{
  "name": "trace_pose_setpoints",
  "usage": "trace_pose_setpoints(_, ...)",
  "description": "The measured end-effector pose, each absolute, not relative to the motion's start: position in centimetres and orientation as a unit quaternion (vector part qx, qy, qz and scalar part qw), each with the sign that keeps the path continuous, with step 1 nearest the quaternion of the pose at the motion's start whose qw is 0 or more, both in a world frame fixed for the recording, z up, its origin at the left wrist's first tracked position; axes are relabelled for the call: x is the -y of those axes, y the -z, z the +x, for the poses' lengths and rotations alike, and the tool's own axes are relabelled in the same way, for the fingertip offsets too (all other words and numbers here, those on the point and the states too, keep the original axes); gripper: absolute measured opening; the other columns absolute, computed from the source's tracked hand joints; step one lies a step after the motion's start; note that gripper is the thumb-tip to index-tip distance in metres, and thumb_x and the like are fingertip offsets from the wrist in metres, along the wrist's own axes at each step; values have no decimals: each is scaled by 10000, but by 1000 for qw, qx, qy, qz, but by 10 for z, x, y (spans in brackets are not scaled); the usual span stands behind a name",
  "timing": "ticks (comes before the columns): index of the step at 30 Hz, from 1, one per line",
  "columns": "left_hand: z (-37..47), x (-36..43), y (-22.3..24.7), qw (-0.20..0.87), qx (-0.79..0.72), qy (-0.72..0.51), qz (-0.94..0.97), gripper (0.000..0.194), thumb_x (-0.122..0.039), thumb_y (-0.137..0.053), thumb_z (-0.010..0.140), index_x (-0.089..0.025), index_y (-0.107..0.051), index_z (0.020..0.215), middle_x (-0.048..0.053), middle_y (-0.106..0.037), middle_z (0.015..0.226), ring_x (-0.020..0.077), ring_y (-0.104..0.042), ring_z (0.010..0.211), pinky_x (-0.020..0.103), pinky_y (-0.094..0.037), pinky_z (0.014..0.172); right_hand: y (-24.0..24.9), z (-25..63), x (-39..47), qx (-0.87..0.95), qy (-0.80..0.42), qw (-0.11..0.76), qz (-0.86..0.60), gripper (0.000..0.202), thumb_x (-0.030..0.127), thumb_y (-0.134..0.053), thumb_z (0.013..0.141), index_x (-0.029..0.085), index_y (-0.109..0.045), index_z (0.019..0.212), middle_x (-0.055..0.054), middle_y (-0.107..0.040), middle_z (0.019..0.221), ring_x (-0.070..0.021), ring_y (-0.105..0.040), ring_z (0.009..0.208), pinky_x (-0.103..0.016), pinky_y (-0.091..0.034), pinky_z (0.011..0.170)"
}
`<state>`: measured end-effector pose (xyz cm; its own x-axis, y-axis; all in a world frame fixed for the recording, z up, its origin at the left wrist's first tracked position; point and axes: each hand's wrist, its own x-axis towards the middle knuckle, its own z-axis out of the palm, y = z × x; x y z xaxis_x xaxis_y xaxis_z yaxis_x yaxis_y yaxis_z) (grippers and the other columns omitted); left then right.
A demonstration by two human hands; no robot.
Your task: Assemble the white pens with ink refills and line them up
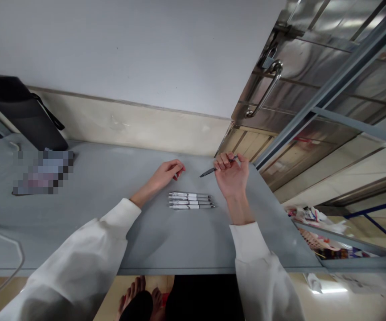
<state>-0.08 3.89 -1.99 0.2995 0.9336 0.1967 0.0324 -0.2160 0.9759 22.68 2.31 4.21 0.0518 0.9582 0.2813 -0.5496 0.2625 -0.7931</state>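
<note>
My right hand (232,174) is turned palm up over the right part of the grey desk, its fingers curled round a dark pen (208,172). The pen's tip points left and down toward the desk, and its other end shows between finger and thumb. My left hand (169,173) rests on the desk to the left, fingers curled in and thumb against them; whether anything is inside is hidden. Between and just below the hands lies a row of several white-and-grey pens (191,201), side by side, tips to the right.
A black bottle (29,113) with a strap stands at the desk's back left. A blurred flat item (44,174) lies before it. A white cable (19,249) crosses the left edge. A wall (139,120) closes the back; a metal bed-like frame (286,129) rises at right.
</note>
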Motion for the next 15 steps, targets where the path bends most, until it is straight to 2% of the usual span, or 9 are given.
trace_pose_setpoints(4, 0, -38, 19, 496, -380, -455, 635, 278, -408, -576, 985, -196, -672, 832, -6, -544, 733, 151, -545, 692, 282, -470, 670, -42, 227, -22, 415, -544, 681, -260, 474, 612, -464, 1013, 263, -393, 700, 41, -218, 648, -170, -307, 538, -322, -417, 524)
trace_pose_setpoints(10, 0, -39, 20, 495, -385, -449, 636, 279, -419, -577, 977, -193, -664, 837, -6, -542, 740, 149, -543, 682, 281, -464, 670, -44, 227, -21, 372, -587, 684, -220, 385, 440, -472, 1040, 244, -443, 709, 46, -207, 663, -148, -292, 537, -275, -411, 527)
trace_pose_setpoints(15, 0, -39, 20, 498, -385, -446, 636, 269, -403, -571, 986, -187, -665, 855, -10, -536, 748, 143, -540, 694, 274, -458, 681, -45, 226, -20, 344, -602, 691, -206, 391, 449, -489, 1048, 243, -465, 717, 46, -240, 660, -144, -321, 538, -267, -429, 530)
